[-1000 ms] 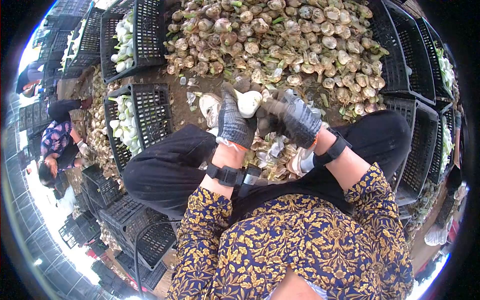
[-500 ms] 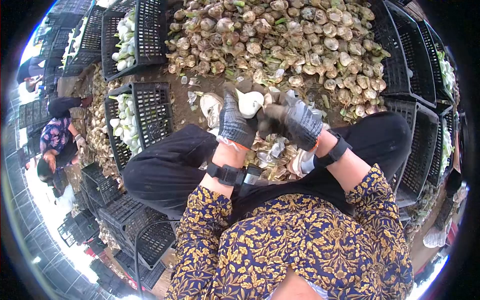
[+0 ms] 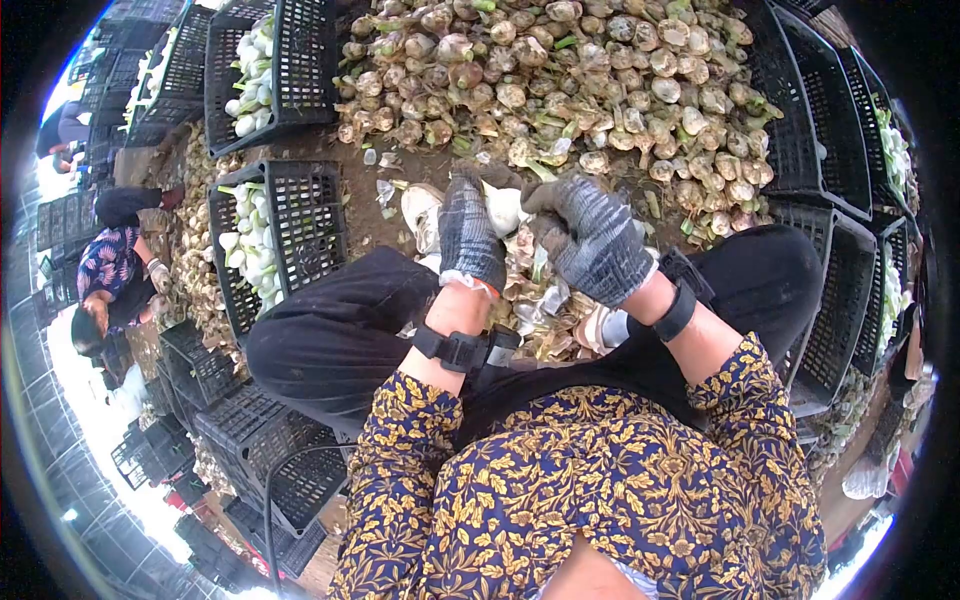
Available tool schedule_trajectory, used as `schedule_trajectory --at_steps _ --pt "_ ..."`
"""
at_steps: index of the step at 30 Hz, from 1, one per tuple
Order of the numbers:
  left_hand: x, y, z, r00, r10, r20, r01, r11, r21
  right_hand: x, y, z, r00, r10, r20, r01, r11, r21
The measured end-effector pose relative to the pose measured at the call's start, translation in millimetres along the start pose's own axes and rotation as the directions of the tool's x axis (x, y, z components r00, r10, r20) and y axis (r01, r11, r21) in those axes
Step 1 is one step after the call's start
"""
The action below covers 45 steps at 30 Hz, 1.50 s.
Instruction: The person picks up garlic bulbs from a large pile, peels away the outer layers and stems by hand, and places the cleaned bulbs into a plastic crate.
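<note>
Both my hands wear dark grey knit gloves. My left hand (image 3: 470,235) grips a white peeled bulb (image 3: 503,208) from the left side. My right hand (image 3: 590,235) touches the same bulb from the right, its fingers curled over the top edge. Peeled skins (image 3: 545,310) lie piled between my black-trousered legs, under the hands. A large heap of unpeeled brownish bulbs (image 3: 560,80) covers the ground just beyond my hands.
A black crate (image 3: 300,225) with white peeled bulbs stands at my left, another crate (image 3: 300,70) behind it. More black crates (image 3: 840,300) line the right side. A person in a patterned top (image 3: 110,280) crouches at far left among stacked crates.
My right hand has turned and lifted over the bulb, which is now more hidden between the gloves. The left hand has stayed in place.
</note>
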<state>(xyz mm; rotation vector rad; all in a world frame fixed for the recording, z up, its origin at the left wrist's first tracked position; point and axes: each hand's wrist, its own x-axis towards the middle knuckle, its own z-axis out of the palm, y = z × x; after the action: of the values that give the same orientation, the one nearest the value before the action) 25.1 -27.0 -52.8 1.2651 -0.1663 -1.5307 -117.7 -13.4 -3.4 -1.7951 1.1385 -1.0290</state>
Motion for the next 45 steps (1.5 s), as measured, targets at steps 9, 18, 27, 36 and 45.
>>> schedule_trajectory --at_steps 9,18,27,36,45 --pt "-4 11 7 0.994 -0.087 -0.071 0.086 0.996 -0.026 -19 -2 6 0.864 0.030 0.503 -0.091 0.991 0.097" --pt "56 11 -30 0.954 -0.268 -0.132 0.250 0.959 -0.136 -13 7 3 0.915 0.247 0.320 -0.172 0.954 -0.245" --pt "102 262 -10 0.879 0.468 0.094 -0.449 0.877 -0.169 -19 16 15 0.925 0.254 0.282 -0.206 0.960 -0.190" --pt "227 57 13 0.722 0.567 0.397 -0.666 0.413 0.621 -5 15 5 0.886 0.259 0.385 -0.223 0.965 -0.136" --pt "225 74 58 0.811 0.311 0.495 -0.334 -0.449 0.829 9 14 -20 0.765 0.438 0.471 -0.432 0.893 -0.128"
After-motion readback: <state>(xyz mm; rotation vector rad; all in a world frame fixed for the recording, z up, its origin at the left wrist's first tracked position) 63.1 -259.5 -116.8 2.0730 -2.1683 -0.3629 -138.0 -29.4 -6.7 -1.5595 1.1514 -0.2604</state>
